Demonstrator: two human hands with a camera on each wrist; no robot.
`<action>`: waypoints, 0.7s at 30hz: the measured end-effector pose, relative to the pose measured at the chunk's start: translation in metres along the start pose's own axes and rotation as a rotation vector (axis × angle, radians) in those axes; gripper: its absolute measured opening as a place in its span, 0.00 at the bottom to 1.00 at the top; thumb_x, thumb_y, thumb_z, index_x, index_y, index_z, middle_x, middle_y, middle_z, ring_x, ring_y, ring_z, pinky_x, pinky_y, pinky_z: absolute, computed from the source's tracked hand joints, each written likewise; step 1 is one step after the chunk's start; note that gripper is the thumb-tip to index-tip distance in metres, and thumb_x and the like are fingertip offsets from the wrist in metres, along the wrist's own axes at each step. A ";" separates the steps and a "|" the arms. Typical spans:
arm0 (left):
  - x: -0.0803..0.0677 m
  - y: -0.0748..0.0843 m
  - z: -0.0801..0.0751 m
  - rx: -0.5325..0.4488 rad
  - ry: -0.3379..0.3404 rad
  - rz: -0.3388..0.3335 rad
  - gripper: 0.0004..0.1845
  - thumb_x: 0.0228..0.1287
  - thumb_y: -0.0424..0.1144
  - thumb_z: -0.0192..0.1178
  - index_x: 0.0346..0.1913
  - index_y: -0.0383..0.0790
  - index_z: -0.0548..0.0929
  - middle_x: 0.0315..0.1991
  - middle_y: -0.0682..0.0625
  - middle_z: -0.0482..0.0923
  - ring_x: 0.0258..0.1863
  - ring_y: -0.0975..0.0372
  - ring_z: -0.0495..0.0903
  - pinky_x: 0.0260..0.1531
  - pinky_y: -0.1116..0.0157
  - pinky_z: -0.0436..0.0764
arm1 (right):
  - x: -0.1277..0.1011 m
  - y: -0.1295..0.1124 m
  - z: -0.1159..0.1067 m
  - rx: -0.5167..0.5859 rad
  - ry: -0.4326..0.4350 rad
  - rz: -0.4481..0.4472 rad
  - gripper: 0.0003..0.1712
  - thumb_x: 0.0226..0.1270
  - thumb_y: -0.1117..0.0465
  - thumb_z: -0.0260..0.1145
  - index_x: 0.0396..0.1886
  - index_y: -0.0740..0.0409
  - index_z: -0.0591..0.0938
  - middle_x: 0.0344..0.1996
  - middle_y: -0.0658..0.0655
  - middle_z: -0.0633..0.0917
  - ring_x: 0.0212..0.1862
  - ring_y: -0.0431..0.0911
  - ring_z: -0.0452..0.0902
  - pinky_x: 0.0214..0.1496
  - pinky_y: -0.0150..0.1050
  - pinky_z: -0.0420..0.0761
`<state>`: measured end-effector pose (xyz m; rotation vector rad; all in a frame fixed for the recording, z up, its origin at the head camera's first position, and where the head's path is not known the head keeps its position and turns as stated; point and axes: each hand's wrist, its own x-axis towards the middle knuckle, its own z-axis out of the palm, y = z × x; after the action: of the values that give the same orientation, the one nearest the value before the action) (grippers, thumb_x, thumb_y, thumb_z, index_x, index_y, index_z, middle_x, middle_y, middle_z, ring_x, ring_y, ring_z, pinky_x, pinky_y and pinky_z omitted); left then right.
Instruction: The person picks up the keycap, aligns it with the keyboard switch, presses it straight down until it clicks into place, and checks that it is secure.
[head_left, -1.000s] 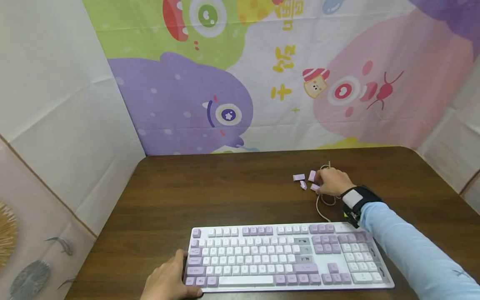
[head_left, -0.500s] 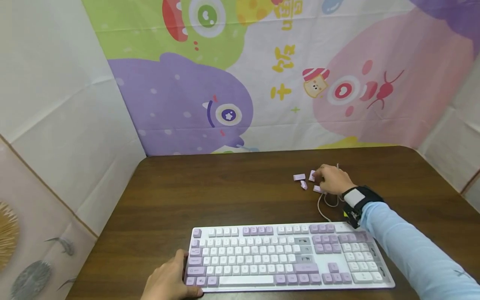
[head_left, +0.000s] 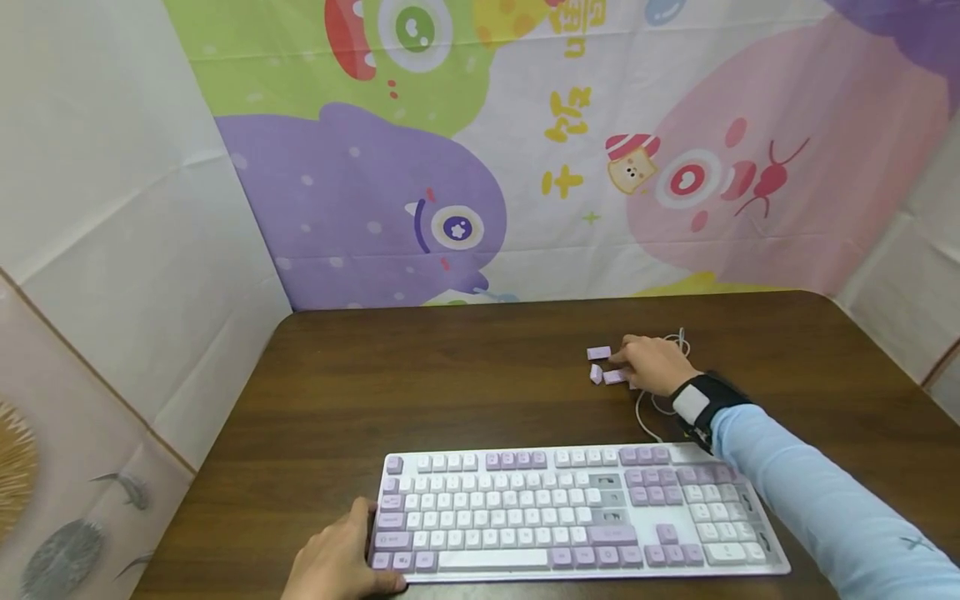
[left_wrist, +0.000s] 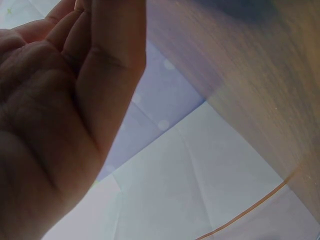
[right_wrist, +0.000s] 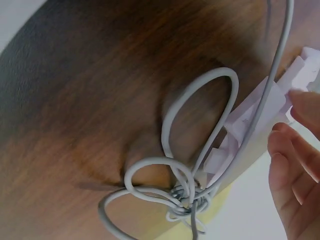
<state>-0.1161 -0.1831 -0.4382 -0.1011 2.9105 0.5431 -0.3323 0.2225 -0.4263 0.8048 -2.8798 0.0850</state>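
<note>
Loose lilac keycaps lay on the table at twelve o'clock of the keyboard, the nearer ones just beside the right hand: a long lilac keycap [head_left: 598, 353] on the far side, a tilted lilac keycap [head_left: 596, 374] at six o'clock of it, and a flat lilac keycap [head_left: 613, 377] close by the tilted one. Over the last half second the right hand [head_left: 654, 365] had shifted toward nine o'clock, and the tilted and flat caps had slid the same way, so the group lay closer under the fingers. That put the work among the loose caps, while the uncapped slots [head_left: 606, 482] of the keyboard stood bare. The right fingers were bent, the foremost tip near the long cap; whether they pinched a cap I could not tell.

The white-and-lilac full-size keyboard [head_left: 577, 517] rested at six o'clock of the caps. At its nine o'clock end the left hand [head_left: 330, 554] held the near corner, thumb at the front edge and fingers along the side. A pale cable [head_left: 647, 423] ran from its back edge toward one o'clock, looped and bundled beside the caps. Beyond the brown wood-grain table [head_left: 450, 392], a cartoon-printed cloth [head_left: 465, 167] hung at twelve o'clock
</note>
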 end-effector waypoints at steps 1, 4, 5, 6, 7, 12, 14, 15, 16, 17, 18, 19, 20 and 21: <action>0.000 0.000 0.000 0.000 0.000 0.001 0.48 0.17 0.55 0.79 0.50 0.40 0.71 0.35 0.48 0.82 0.29 0.54 0.79 0.24 0.54 0.72 | 0.000 -0.001 0.000 -0.007 -0.007 -0.007 0.14 0.48 0.65 0.71 0.38 0.55 0.87 0.27 0.53 0.81 0.25 0.49 0.78 0.19 0.39 0.70; 0.000 0.001 -0.001 0.003 -0.005 -0.001 0.49 0.17 0.55 0.79 0.51 0.39 0.71 0.36 0.47 0.82 0.29 0.54 0.79 0.24 0.54 0.73 | -0.001 -0.003 0.002 -0.029 -0.019 -0.047 0.12 0.44 0.65 0.72 0.34 0.54 0.88 0.27 0.53 0.82 0.28 0.50 0.80 0.22 0.42 0.74; 0.000 0.001 -0.001 0.004 -0.005 -0.002 0.49 0.17 0.55 0.79 0.51 0.39 0.71 0.36 0.47 0.82 0.29 0.54 0.79 0.25 0.54 0.73 | -0.001 -0.003 0.002 -0.038 -0.016 -0.061 0.11 0.42 0.66 0.72 0.31 0.54 0.88 0.26 0.52 0.83 0.29 0.51 0.81 0.23 0.43 0.75; 0.000 0.001 -0.001 0.005 -0.006 -0.002 0.49 0.18 0.55 0.79 0.51 0.39 0.71 0.36 0.46 0.82 0.29 0.53 0.79 0.25 0.54 0.73 | -0.001 -0.004 0.003 -0.045 -0.009 -0.075 0.10 0.41 0.67 0.72 0.29 0.54 0.88 0.25 0.52 0.83 0.29 0.51 0.81 0.23 0.44 0.76; 0.000 0.002 -0.001 0.008 -0.007 0.000 0.49 0.18 0.55 0.79 0.51 0.39 0.71 0.36 0.46 0.82 0.30 0.53 0.79 0.25 0.53 0.73 | -0.002 -0.004 0.003 -0.053 0.000 -0.088 0.10 0.41 0.67 0.72 0.27 0.53 0.88 0.25 0.52 0.83 0.29 0.51 0.81 0.24 0.44 0.76; 0.000 0.006 -0.003 0.007 -0.008 0.011 0.48 0.20 0.55 0.79 0.51 0.38 0.71 0.37 0.44 0.82 0.31 0.52 0.80 0.26 0.53 0.73 | -0.009 -0.006 0.003 -0.088 0.055 -0.112 0.06 0.41 0.68 0.72 0.18 0.53 0.84 0.19 0.51 0.82 0.25 0.48 0.79 0.23 0.44 0.76; -0.001 0.006 -0.003 0.004 -0.010 0.016 0.48 0.20 0.55 0.79 0.52 0.38 0.71 0.38 0.44 0.82 0.31 0.52 0.80 0.26 0.53 0.73 | -0.012 -0.007 0.002 -0.089 0.065 -0.113 0.08 0.43 0.68 0.70 0.15 0.54 0.80 0.17 0.51 0.80 0.24 0.48 0.77 0.22 0.44 0.75; -0.001 0.007 -0.003 0.002 -0.013 0.015 0.48 0.20 0.55 0.79 0.52 0.38 0.71 0.38 0.44 0.82 0.31 0.52 0.80 0.27 0.54 0.73 | -0.013 -0.008 0.001 -0.087 0.065 -0.115 0.09 0.44 0.69 0.69 0.14 0.54 0.78 0.16 0.51 0.79 0.23 0.47 0.76 0.21 0.43 0.74; -0.001 0.007 -0.003 0.000 -0.016 0.014 0.48 0.20 0.55 0.79 0.52 0.38 0.71 0.39 0.44 0.82 0.31 0.52 0.80 0.27 0.54 0.73 | -0.014 -0.009 0.000 -0.083 0.067 -0.118 0.10 0.45 0.69 0.68 0.14 0.54 0.77 0.16 0.51 0.78 0.23 0.47 0.75 0.20 0.42 0.73; -0.001 0.007 -0.003 0.002 -0.019 0.015 0.48 0.21 0.54 0.78 0.52 0.38 0.71 0.39 0.44 0.82 0.31 0.52 0.79 0.27 0.54 0.73 | -0.014 -0.010 -0.001 -0.079 0.071 -0.123 0.11 0.46 0.70 0.67 0.14 0.54 0.76 0.16 0.51 0.78 0.22 0.47 0.75 0.20 0.41 0.72; -0.001 0.007 -0.003 0.002 -0.023 0.013 0.48 0.21 0.54 0.78 0.52 0.37 0.71 0.39 0.44 0.82 0.31 0.52 0.79 0.27 0.54 0.73 | -0.015 -0.012 -0.002 -0.074 0.078 -0.128 0.10 0.47 0.70 0.67 0.15 0.54 0.76 0.16 0.51 0.78 0.22 0.46 0.74 0.20 0.41 0.71; -0.002 0.007 -0.003 0.002 -0.028 0.008 0.48 0.21 0.54 0.78 0.52 0.37 0.71 0.40 0.44 0.82 0.31 0.53 0.79 0.28 0.54 0.73 | -0.015 -0.013 -0.004 -0.070 0.085 -0.132 0.09 0.48 0.70 0.67 0.17 0.55 0.77 0.16 0.51 0.78 0.22 0.46 0.74 0.19 0.40 0.71; -0.002 0.007 -0.003 0.003 -0.034 0.003 0.48 0.22 0.54 0.78 0.52 0.37 0.71 0.40 0.43 0.82 0.32 0.53 0.79 0.28 0.53 0.74 | -0.015 -0.016 -0.007 -0.058 0.086 -0.132 0.08 0.49 0.70 0.66 0.18 0.55 0.77 0.17 0.51 0.78 0.22 0.45 0.74 0.20 0.39 0.71; -0.002 0.006 -0.003 0.006 -0.039 -0.001 0.48 0.22 0.54 0.78 0.53 0.36 0.70 0.41 0.43 0.81 0.33 0.53 0.79 0.29 0.53 0.74 | -0.016 -0.019 -0.010 -0.044 0.082 -0.130 0.07 0.49 0.71 0.66 0.20 0.55 0.78 0.17 0.50 0.79 0.22 0.44 0.73 0.21 0.38 0.71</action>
<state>-0.1154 -0.1782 -0.4326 -0.0907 2.8735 0.5305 -0.3079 0.2154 -0.4192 0.9545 -2.7349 0.0383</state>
